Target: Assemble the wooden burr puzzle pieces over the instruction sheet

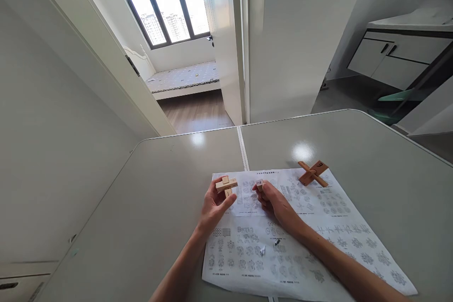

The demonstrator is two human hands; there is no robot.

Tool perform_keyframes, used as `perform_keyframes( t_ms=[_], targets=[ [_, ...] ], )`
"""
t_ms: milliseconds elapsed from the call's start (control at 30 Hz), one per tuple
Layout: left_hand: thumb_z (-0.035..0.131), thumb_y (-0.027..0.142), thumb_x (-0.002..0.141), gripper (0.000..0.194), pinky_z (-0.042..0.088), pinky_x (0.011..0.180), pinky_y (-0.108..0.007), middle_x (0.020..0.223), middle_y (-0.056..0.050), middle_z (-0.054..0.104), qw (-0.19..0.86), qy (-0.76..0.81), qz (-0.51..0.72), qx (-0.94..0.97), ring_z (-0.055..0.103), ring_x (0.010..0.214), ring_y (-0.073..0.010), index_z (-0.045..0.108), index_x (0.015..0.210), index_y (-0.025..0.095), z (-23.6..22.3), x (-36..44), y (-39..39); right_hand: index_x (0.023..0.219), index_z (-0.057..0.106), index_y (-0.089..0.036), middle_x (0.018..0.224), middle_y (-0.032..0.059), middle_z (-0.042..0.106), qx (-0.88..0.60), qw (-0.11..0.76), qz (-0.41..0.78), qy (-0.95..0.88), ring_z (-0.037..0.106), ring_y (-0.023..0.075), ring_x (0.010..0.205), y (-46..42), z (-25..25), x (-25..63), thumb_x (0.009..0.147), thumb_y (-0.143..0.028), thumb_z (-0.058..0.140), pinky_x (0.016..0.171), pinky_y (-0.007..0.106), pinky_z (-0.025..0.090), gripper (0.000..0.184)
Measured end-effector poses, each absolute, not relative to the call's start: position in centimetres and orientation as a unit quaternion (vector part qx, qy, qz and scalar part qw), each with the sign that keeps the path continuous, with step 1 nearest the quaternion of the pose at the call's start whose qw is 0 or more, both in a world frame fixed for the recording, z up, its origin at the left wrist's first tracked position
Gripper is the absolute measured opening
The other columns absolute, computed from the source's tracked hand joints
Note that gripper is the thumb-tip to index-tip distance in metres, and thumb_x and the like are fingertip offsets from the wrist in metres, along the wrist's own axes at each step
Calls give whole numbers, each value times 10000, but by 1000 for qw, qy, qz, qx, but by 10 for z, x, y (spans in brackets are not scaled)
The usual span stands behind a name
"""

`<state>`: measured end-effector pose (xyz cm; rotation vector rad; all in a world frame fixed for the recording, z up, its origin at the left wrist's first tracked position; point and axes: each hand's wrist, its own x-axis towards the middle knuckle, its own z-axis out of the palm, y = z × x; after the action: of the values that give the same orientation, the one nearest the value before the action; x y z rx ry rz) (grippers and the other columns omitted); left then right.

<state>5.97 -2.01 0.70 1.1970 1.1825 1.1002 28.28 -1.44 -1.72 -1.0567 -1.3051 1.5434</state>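
My left hand (215, 205) is closed around a few joined light wooden puzzle pieces (226, 185), which cross each other above the thumb. A short gap to the right, my right hand (278, 200) pinches a single small wooden puzzle piece (260, 185) with a dark mark on its end. Most of that piece is hidden by the fingers. Both hands are over a large printed instruction sheet (255, 226) covered in small line diagrams. On the sheet's far right corner rests a darker brown wooden cross-shaped puzzle (313, 173), touched by neither hand.
The sheet lies on a glossy grey-green table (170, 188) with a pale seam (242, 148) running across it. Two small dark-and-white scraps (277, 242) lie on the paper. Beyond the table are an open door (226, 42), a bed (187, 76) and a white cabinet (396, 54).
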Motion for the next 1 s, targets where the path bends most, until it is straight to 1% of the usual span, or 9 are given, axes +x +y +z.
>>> perform_keyframes(
  t_ms=[100, 200, 267, 333, 400, 533, 600, 800, 1000],
  targets=[
    [847, 518, 811, 645, 582, 866, -317, 1205, -109, 747, 537, 500, 455, 505, 722, 1024, -242, 551, 1308, 232, 8, 60, -20, 1020, 618, -237, 815, 7, 514, -412, 426, 626, -507, 515, 178, 679, -15, -15, 283, 1044, -705, 379, 600, 288, 499, 526],
    [849, 500, 816, 633, 587, 857, -318, 1175, -102, 747, 535, 499, 454, 509, 723, 985, -231, 553, 1304, 229, 9, 61, -21, 978, 603, -243, 836, 9, 545, -409, 436, 583, -551, 556, 198, 755, -14, -13, 284, 1054, -651, 433, 748, 329, 534, 449],
    [852, 492, 817, 634, 590, 849, -317, 1150, -93, 743, 532, 499, 452, 514, 718, 961, -221, 548, 1306, 228, 9, 62, -22, 991, 622, -245, 954, 39, 581, -421, 446, 526, -589, 592, 225, 893, -14, -13, 284, 1061, -624, 445, 875, 359, 531, 424],
    [853, 495, 814, 639, 593, 847, -320, 1137, -85, 738, 530, 501, 446, 518, 716, 948, -218, 543, 1307, 231, 9, 63, -22, 1047, 665, -250, 1100, 72, 570, -438, 456, 472, -614, 593, 248, 1017, -14, -14, 284, 1052, -616, 477, 939, 375, 524, 411],
    [855, 501, 808, 642, 595, 855, -329, 1143, -82, 737, 528, 505, 440, 522, 719, 948, -222, 542, 1302, 235, 9, 64, -23, 1086, 689, -255, 1118, 79, 562, -438, 450, 452, -634, 593, 248, 1005, -14, -15, 285, 1049, -601, 499, 910, 373, 530, 396],
    [853, 486, 814, 654, 593, 868, -337, 1166, -88, 741, 526, 504, 428, 535, 725, 983, -236, 526, 1323, 237, 8, 64, -24, 987, 625, -240, 871, 24, 588, -411, 415, 472, -661, 550, 208, 767, -16, -16, 284, 1070, -560, 481, 714, 327, 492, 360],
    [852, 470, 822, 658, 593, 872, -341, 1175, -95, 745, 527, 499, 423, 543, 730, 999, -243, 519, 1338, 235, 8, 65, -24, 954, 584, -237, 796, 5, 581, -410, 408, 467, -669, 522, 196, 709, -18, -16, 284, 1068, -547, 492, 667, 314, 463, 343],
    [847, 444, 839, 653, 594, 824, -314, 1084, -79, 761, 525, 483, 407, 571, 748, 936, -229, 511, 1359, 237, 8, 68, -27, 1041, 577, -242, 862, 25, 664, -388, 396, 454, -698, 583, 204, 744, -25, -15, 279, 1082, -469, 476, 703, 322, 482, 252],
    [845, 434, 839, 650, 616, 820, -337, 1103, -81, 744, 492, 493, 384, 606, 753, 947, -239, 508, 1365, 252, 5, 68, -28, 1111, 557, -248, 834, 13, 642, -391, 387, 446, -705, 579, 197, 710, -27, -15, 278, 1087, -439, 469, 659, 308, 479, 211]
  ],
)
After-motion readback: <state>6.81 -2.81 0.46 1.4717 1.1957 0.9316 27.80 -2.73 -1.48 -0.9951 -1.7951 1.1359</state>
